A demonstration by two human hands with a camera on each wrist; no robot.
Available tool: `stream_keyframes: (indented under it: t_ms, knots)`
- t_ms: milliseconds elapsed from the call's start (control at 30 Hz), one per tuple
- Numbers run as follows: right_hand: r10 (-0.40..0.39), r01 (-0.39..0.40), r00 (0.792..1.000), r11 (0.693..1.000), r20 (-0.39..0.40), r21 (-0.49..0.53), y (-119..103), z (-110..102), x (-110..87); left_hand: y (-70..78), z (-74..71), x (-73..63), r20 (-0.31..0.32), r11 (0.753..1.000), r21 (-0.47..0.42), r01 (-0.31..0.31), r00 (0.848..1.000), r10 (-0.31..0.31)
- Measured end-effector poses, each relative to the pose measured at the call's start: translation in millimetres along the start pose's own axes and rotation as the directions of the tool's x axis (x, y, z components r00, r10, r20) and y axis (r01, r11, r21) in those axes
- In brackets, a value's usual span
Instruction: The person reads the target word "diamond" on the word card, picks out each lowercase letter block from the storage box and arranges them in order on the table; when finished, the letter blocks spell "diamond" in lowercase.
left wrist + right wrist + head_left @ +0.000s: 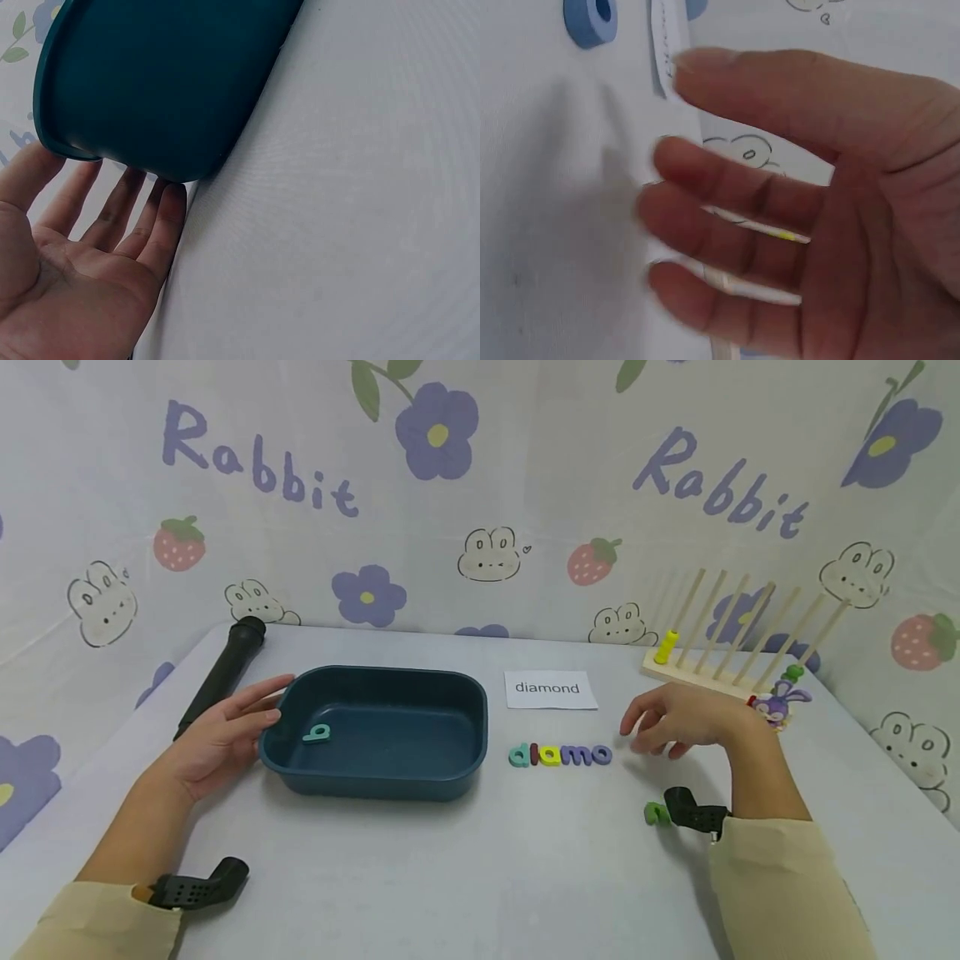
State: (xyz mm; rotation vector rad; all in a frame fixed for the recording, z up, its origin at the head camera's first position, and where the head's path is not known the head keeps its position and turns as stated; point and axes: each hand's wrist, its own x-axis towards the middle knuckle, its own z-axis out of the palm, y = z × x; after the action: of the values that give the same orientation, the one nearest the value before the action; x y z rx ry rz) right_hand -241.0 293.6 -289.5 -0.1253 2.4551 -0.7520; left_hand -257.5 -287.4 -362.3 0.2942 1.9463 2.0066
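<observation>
My left hand [227, 732] rests with extended fingers against the left end of a dark teal plastic tub [390, 787]; in the left wrist view its fingertips are right at the tub's wall and rim. Inside the tub lies one teal letter [318, 733]. My right hand [686, 720] hovers over the table with loosely bent fingers and nothing in them. Left of it stands a row of coloured letters reading "diamo", ending in a purple-blue o [602, 755]. Above the row lies a white card [551, 689] printed "diamond". A green letter n [656, 813] lies near the right wrist.
A black microphone-shaped object [222, 677] lies left of the tub. At the back right is a wooden rack [697, 680] of upright sticks with yellow beads [666, 647] on one. A patterned cloth hangs behind the table.
</observation>
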Motion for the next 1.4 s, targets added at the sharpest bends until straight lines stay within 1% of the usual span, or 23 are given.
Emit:
stream_keyframes:
  t_ms: [100,167,267,333,400,567,700,833,933,1100,1233,1400]
  knots:
    - [0.052,-0.057,0.993,0.997,0.11,0.043,4,1,-1.1,1.0,-1.7,-0.9,0.003,1.0,-0.001,-0.008,1.0,0.008]
    - [0.076,-0.086,0.985,0.995,0.157,0.058,5,3,-3.5,1.4,-2.0,-1.1,0.002,1.0,0.006,-0.012,1.0,0.012]
    - [0.093,-0.105,0.977,0.993,0.192,0.054,5,7,-7.7,1.4,-1.0,-0.6,-0.002,1.0,0.027,-0.01,1.0,0.01]
    - [0.098,-0.109,0.975,0.993,0.2,0.043,6,10,-10.9,1.1,-0.6,-0.2,-0.003,0.999,0.038,-0.005,1.0,0.005]
    - [0.096,-0.107,0.975,0.993,0.202,0.041,5,13,-13.5,0.9,-1.7,-1.0,-0.005,0.999,0.048,0.002,1.0,-0.002]
    - [0.073,-0.079,0.981,0.996,0.182,0.029,6,20,-24.1,1.8,-4.6,-2.1,-0.01,0.998,0.065,-0.009,1.0,0.01]
    - [0.057,-0.06,0.985,0.998,0.162,0.013,6,23,-30.7,2.2,-6.8,-0.5,0.007,0.999,0.028,-0.025,1.0,0.025]
    - [0.027,-0.026,0.988,1.0,0.152,-0.004,8,28,-35.7,-0.4,-5.3,1.3,0.029,1.0,0.007,-0.027,0.999,0.027]
    - [0.003,0.001,0.99,1.0,0.142,-0.03,9,32,-36.8,-2.5,-3.6,1.4,0.033,1.0,0.008,-0.027,0.999,0.026]
    - [0.012,-0.001,0.992,0.996,0.124,-0.092,7,39,-36.4,-2.3,-2.1,1.8,0.021,0.999,0.03,-0.023,1.0,0.023]
    - [0.012,0.002,0.993,0.993,0.113,-0.117,6,43,-36.3,-1.0,-1.2,2.8,0.014,0.999,0.035,-0.015,1.0,0.015]
    - [-0.013,0.024,0.996,0.992,0.09,-0.124,8,42,-32.4,-4.3,-2.6,2.5,0.011,1.0,0.024,-0.019,1.0,0.019]
